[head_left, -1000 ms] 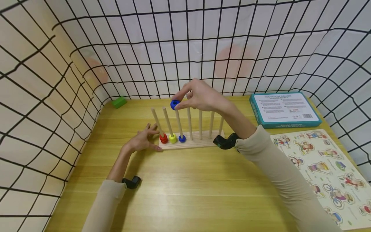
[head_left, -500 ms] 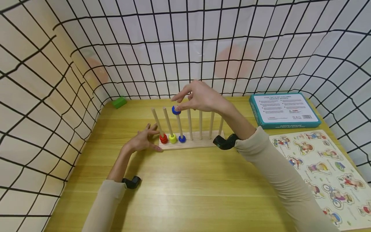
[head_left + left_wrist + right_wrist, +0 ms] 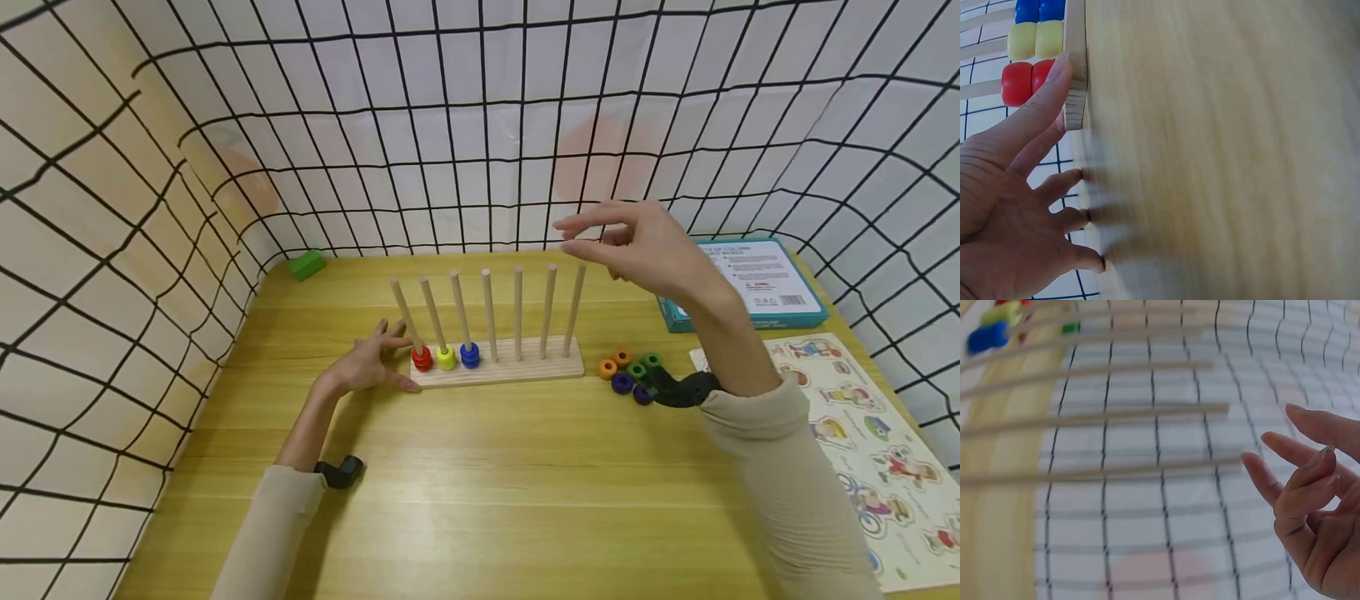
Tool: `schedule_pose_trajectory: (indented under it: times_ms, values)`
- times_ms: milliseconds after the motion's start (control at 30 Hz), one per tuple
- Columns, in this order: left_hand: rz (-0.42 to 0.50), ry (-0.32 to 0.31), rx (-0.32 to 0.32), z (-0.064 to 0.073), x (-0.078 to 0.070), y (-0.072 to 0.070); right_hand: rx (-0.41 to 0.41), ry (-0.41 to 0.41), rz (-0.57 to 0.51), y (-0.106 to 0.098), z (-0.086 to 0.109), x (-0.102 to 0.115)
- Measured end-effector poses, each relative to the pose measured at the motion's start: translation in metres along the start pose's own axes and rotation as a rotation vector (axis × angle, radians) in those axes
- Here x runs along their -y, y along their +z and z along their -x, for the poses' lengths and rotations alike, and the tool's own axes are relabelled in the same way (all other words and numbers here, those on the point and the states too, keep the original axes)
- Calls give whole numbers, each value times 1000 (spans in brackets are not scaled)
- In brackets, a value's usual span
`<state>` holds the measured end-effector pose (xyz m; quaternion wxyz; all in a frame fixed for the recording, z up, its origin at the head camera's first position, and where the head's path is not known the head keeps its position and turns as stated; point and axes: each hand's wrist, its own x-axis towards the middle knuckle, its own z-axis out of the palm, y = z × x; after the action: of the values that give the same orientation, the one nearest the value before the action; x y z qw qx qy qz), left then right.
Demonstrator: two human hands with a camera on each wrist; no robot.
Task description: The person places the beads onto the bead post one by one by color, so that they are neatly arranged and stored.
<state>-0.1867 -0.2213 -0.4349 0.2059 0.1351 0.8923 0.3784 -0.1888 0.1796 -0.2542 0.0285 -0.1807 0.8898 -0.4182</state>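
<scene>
A wooden peg stand (image 3: 525, 367) with several upright pegs lies across the middle of the table. Its three leftmost pegs carry red beads (image 3: 422, 358), yellow beads (image 3: 446, 357) and blue beads (image 3: 470, 355), a pair of each in the left wrist view. At the stand's left end, my left hand (image 3: 367, 362) holds the base between thumb and index finger, the other fingers spread with their tips on the table. My right hand (image 3: 645, 250) is raised beside the top of the rightmost peg, its fingers loosely bent and nothing between them.
Loose orange beads (image 3: 607, 369), green beads (image 3: 652, 360) and purple beads (image 3: 622, 383) lie right of the stand, partly behind the right wrist camera (image 3: 682, 389). Farther right are a teal box (image 3: 780, 279) and a picture board (image 3: 892, 450). A green block (image 3: 306, 265) sits back left, before black netting.
The right hand let go of a blue bead over the third peg and moved right. That bead now rests on the other blue one. The left hand has stayed put.
</scene>
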Motion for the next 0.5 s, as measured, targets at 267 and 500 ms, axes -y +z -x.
schedule_pose_trajectory:
  times_ms: [267, 500]
  values:
    - [-7, -3, 4, 1, 1, 0, 31, 169, 7, -9, 32, -74]
    - [4, 4, 4, 2, -2, 0, 115, 207, -8, 0, 52, -130]
